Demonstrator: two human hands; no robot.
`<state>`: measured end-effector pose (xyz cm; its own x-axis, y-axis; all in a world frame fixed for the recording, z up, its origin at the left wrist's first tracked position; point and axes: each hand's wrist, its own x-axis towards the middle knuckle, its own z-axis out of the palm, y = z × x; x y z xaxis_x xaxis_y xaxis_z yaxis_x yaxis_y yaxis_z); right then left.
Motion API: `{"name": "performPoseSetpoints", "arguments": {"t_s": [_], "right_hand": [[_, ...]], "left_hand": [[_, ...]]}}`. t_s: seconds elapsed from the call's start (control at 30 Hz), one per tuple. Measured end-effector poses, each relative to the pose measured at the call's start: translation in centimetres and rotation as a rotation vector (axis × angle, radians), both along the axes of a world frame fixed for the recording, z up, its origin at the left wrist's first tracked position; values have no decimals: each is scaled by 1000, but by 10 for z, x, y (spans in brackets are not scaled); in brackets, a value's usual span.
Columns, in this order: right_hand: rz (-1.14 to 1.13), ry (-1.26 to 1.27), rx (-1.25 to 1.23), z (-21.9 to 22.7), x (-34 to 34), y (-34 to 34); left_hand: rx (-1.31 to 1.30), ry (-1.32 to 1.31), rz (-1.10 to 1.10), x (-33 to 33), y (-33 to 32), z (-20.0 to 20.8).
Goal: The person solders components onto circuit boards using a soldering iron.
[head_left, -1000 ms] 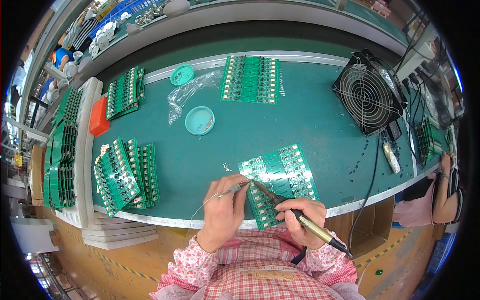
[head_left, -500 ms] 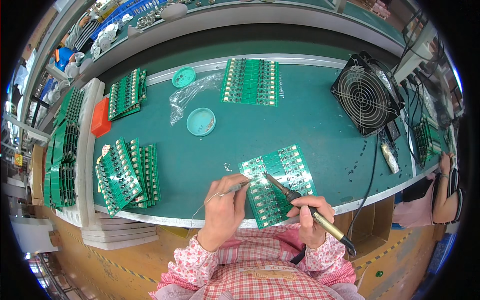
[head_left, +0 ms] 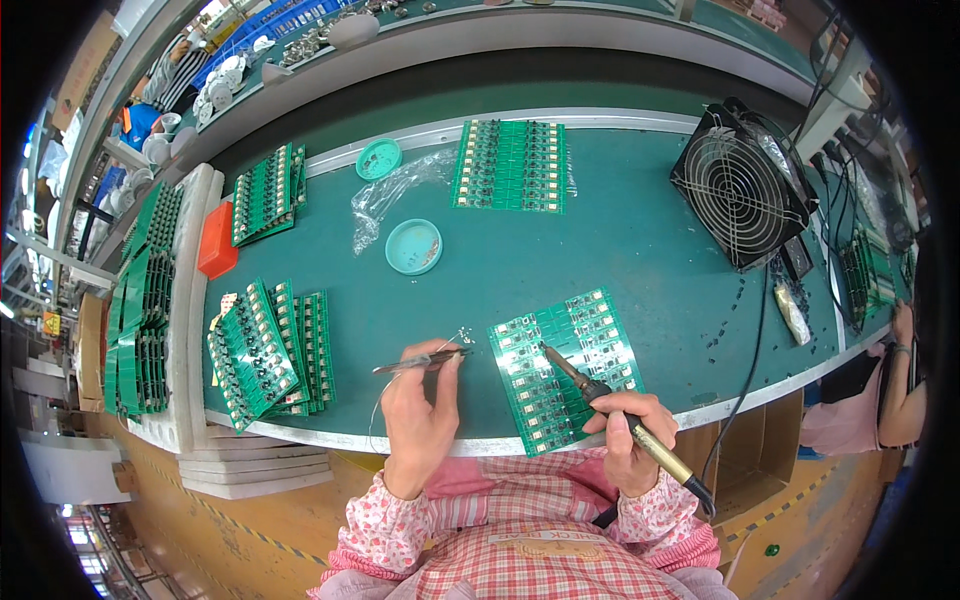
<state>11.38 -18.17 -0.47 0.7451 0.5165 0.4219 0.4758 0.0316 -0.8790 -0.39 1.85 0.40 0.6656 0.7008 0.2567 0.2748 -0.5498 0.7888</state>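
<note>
My left hand (head_left: pixel 418 412) pinches a pair of metal tweezers (head_left: pixel 420 362) just left of a green circuit board panel (head_left: pixel 565 365), with a thin wire trailing below it. A soldering iron (head_left: pixel 610 405) is gripped in my right hand (head_left: pixel 625 432), its tip resting on the panel's middle. The panel lies flat at the near edge of the green workbench (head_left: pixel 600 240).
Stacks of green boards (head_left: pixel 270 350) lie at the left, more boards (head_left: pixel 510 165) at the back. A teal dish (head_left: pixel 414 246), a teal lid (head_left: pixel 379 158), a clear bag (head_left: pixel 395 190) and a black fan (head_left: pixel 740 195) stand around. Another person's arm (head_left: pixel 900 390) is at the right.
My left hand with the tweezers has drawn away leftward from the panel. The soldering iron has shifted slightly right and its tip now sits nearer the panel's middle.
</note>
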Motion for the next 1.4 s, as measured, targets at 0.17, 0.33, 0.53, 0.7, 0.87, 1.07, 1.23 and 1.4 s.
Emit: {"name": "performPoseSetpoints", "arguments": {"t_s": [0.17,0.33,0.53,0.7,0.87,1.07,1.23,1.4], "right_hand": [[-5,4,-12,-2,-1,-1],[6,-17,-13,0,1,0],[6,-4,-14,2,1,-1],[3,-4,-19,1,1,-1],[0,-17,-21,0,1,-1],[11,-26,-14,1,2,-2],[15,2,-16,3,0,-1],[2,-27,-5,2,1,-1]], "left_hand": [[73,0,-14,4,1,-4],[107,2,-25,6,2,-5],[152,32,-40,8,4,-6],[189,46,-42,7,4,-7],[204,41,-46,7,4,-8],[227,36,-53,7,4,-9],[244,25,-47,7,3,-10],[235,31,-40,7,3,-9]]}}
